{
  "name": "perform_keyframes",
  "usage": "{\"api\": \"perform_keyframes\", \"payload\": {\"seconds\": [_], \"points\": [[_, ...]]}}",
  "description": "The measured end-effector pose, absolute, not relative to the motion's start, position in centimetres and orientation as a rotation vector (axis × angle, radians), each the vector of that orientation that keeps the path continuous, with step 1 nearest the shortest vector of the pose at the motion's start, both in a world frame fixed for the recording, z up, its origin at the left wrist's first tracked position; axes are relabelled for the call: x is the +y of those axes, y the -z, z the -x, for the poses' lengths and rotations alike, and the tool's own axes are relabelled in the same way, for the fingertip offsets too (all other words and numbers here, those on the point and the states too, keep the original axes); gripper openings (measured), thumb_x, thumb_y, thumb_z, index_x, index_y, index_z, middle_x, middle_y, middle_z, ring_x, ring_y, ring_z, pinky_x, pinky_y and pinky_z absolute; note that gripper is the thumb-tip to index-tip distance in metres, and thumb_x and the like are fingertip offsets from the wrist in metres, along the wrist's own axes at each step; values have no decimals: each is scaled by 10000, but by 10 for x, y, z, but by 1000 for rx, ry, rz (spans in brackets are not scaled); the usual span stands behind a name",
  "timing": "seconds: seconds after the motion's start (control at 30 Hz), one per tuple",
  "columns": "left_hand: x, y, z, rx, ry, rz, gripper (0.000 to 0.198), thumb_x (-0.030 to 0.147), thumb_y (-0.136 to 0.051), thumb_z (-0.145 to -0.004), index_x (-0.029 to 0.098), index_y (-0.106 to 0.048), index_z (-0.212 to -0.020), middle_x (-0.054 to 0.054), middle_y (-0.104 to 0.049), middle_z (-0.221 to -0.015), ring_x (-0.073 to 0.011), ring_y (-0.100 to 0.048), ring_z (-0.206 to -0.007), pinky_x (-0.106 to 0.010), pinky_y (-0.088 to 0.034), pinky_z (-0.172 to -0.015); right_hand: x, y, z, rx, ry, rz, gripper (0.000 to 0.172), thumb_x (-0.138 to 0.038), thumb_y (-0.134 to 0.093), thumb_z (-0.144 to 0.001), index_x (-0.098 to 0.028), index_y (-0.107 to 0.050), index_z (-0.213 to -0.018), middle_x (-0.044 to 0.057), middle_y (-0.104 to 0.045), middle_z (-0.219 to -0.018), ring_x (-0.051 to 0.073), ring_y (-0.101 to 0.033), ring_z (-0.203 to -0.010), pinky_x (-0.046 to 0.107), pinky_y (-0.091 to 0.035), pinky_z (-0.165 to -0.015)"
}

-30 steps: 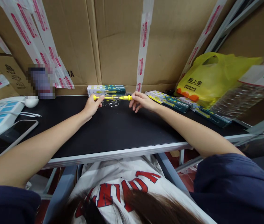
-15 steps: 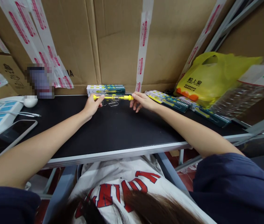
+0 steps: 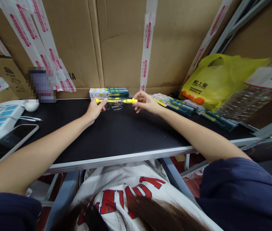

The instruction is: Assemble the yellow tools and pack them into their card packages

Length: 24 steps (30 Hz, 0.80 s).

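Observation:
A slim yellow tube-shaped tool (image 3: 120, 101) with a clear middle section is held level above the far part of the black table. My left hand (image 3: 94, 109) is closed around its left end, thumb along the top. At the other end, the thumb and forefinger of my right hand (image 3: 144, 102) pinch the yellow tip, while the other fingers hang loosely below. Beneath the tool show bent metal wire pieces (image 3: 117, 107), like small hooks. Right behind it stands a printed white and green box (image 3: 109, 92) picturing a similar yellow item.
More printed boxes (image 3: 174, 104) lie to the right, beside a yellow plastic bag (image 3: 212, 80) and a clear bottle (image 3: 258, 89). At left are a phone (image 3: 11, 142), a power strip (image 3: 3, 122) and white cables (image 3: 27, 118). Cardboard (image 3: 121, 48) walls off the back.
My right forefinger and knuckles have lifted and re-curled around the right tip of the tool. The left hand and the tool stay almost in place.

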<state>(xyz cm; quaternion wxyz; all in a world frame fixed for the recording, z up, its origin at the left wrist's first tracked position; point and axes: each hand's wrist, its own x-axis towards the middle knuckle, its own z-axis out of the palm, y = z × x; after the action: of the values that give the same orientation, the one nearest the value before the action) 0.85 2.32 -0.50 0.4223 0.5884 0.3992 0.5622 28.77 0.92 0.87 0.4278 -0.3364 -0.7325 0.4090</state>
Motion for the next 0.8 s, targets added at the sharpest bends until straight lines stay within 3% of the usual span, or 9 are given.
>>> {"api": "perform_keyframes", "payload": {"seconds": [0.3, 0.6, 0.8], "points": [[15, 2, -11, 995, -1355, -1412, 233, 271, -727, -852, 187, -510, -849, 57, -508, -620, -71, -505, -538, -214, -485, -588, 8, -5, -285, -1902, -953, 813, 539, -565, -782, -759, -208, -454, -995, -18, -657, -785, 97, -654, -635, 224, -582, -538], [11, -1, -9, 969, -1334, -1369, 249, 271, -725, -861, 191, -491, -838, 63, -512, -636, -54, -506, -533, -192, -491, -591, 5, -2, -279, -1877, -839, 813, 544, -595, -798, -701, -213, -498, -946, 2, -548, -893, 100, -582, -740, 212, -596, -537], [11, -1, -9, 965, -1340, -1367, 283, 295, -755, -833, 196, -490, -850, 68, -517, -636, -54, -512, -525, -188, -489, -578, 1, -2, -277, -1917, -833, 818, 497, -591, -729, -790, -244, -436, -992, -37, -532, -759, 100, -559, -628, 250, -583, -547]]}}
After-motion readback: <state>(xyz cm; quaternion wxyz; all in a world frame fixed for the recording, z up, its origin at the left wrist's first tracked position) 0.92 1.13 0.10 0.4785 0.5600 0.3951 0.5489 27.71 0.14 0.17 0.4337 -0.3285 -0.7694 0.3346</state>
